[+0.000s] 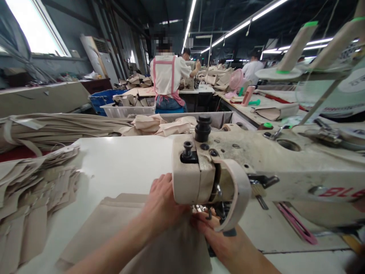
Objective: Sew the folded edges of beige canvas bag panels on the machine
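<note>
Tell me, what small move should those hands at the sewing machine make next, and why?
Probably ease the beige fabric forward: the left hand and right hand both press it flat right beneath the sewing machine head, near the needle.

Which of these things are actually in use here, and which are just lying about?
In use: beige fabric piece under left hand and right hand; cream industrial sewing machine.

Lying about: stacked beige cut pieces; pink plastic clip; white plastic crate.

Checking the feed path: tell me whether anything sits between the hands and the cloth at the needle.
Nothing visible does. The left hand and the right hand both lie directly on the cloth. The machine head overhangs them and hides the needle area from this view.
</note>
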The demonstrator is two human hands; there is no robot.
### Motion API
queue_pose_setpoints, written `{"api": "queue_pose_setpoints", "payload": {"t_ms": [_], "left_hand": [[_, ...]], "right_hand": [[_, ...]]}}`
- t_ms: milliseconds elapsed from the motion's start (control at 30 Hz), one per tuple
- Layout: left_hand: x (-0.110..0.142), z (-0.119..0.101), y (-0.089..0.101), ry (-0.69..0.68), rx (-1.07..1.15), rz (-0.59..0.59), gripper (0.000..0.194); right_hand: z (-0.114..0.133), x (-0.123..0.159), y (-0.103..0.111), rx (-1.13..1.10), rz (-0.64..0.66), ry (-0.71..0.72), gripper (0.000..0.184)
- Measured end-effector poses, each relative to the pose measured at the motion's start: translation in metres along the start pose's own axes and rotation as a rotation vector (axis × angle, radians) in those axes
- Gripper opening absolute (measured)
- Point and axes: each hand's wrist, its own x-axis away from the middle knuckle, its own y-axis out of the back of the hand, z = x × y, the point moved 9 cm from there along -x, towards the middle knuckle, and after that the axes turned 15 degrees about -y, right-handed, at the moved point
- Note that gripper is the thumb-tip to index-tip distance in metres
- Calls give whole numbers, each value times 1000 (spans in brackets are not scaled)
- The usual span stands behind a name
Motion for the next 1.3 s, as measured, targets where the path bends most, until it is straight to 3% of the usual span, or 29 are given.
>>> {"api": "queue_pose_setpoints", "payload": {"t_ms": [133, 233, 333, 400, 500, 633, 833, 933, 1100, 1300], "left_hand": [[52, -22, -24, -67, 120, -20, 44], [77, -26, -38, 1, 216, 3, 41], [79, -27, -37, 11, 266, -2, 34], [75, -29, -34, -23, 276, 10, 32], [71, -30, -32, -47, 278, 25, 31], [72, -30, -33, -48, 312, 61, 25], [73, -33, -34, -124, 360, 75, 21], [76, -37, -35, -211, 357, 31, 17], [88, -58, -32, -492, 167, -95, 11], [83, -59, -27, -439, 136, -128, 10]], "right_hand": [[-7, 1, -3, -18, 47, -141, 23], [-14, 16, -6, -175, 73, -316, 25], [-33, 49, -27, -765, 128, -718, 25], [-32, 69, -45, -1155, 142, -870, 36], [-26, 81, -54, -1383, 96, -876, 49], [-26, 80, -54, -1387, 68, -908, 61], [-23, 76, -55, -1425, 123, -983, 64], [-20, 75, -57, -1450, 139, -1014, 65], [-13, 75, -56, -1482, 188, -1086, 69], [-13, 74, -55, -1465, 173, -1082, 69]]}}
